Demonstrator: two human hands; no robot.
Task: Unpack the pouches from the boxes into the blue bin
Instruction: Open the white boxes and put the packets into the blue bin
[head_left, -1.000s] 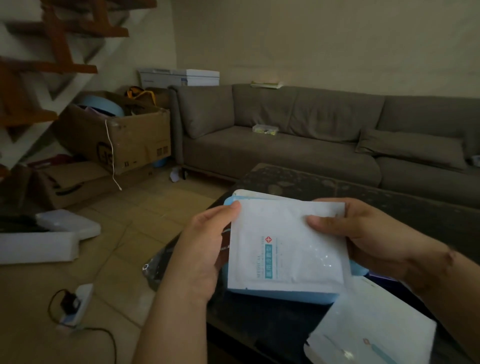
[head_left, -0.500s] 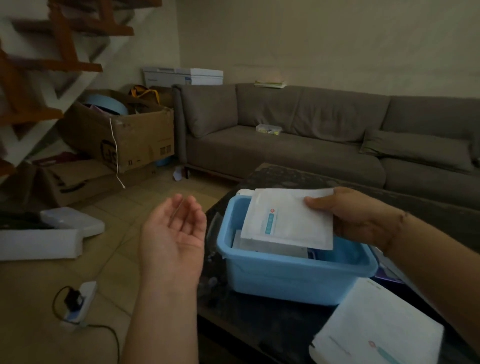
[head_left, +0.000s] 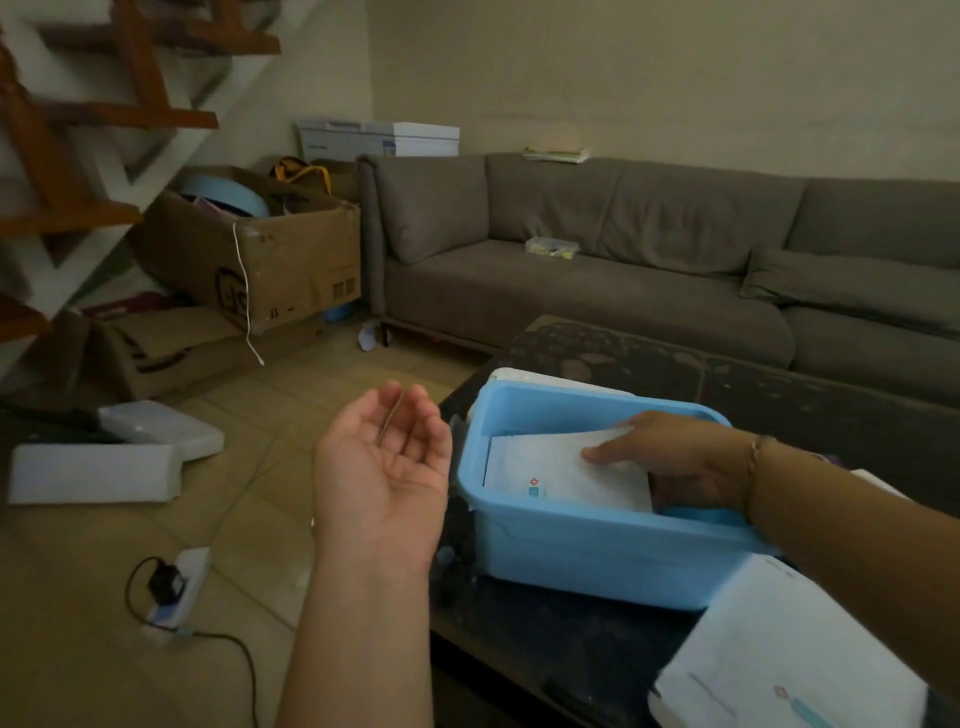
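Observation:
A light blue plastic bin (head_left: 597, 551) stands on the dark coffee table (head_left: 779, 405). Inside it lies a white pouch (head_left: 561, 473) with a small red and blue mark. My right hand (head_left: 675, 462) reaches down into the bin and holds the pouch's right edge, thumb on top. My left hand (head_left: 384, 467) hovers palm up left of the bin, fingers relaxed, holding nothing. A white box (head_left: 789, 654) with faint print lies at the table's near right corner. Another white box edge (head_left: 524, 375) shows behind the bin.
A grey sofa (head_left: 623, 280) runs behind the table. Cardboard boxes (head_left: 260, 249) and white foam pieces (head_left: 104, 462) sit on the tiled floor at left, under wooden stairs. A power strip with cable (head_left: 176, 587) lies on the floor near my left arm.
My right hand has lowered the pouch from above the bin down into it. My left hand let go of the pouch earlier and stays open beside the bin.

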